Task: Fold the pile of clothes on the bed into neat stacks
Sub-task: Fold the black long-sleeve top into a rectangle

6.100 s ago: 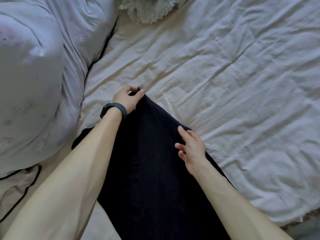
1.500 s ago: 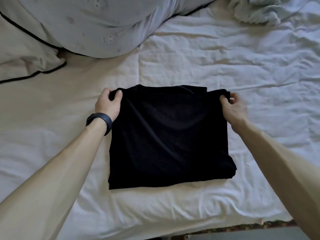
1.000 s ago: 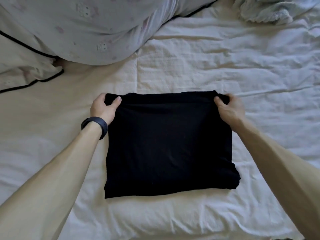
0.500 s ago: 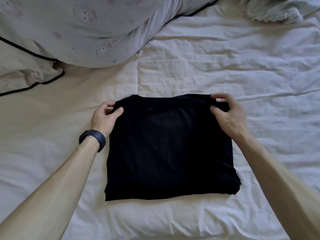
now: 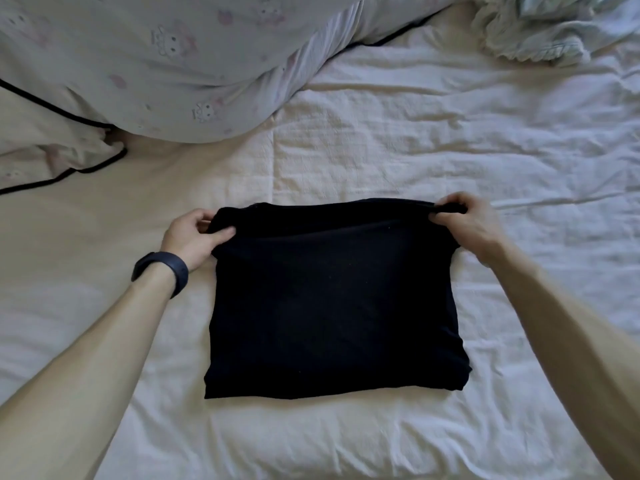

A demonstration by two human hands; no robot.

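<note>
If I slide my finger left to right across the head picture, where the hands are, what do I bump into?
left hand → black folded cloth → right hand

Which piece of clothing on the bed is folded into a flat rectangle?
The black garment, held at its far corners by the left hand and right hand; the pale garment, far right, lies crumpled.
</note>
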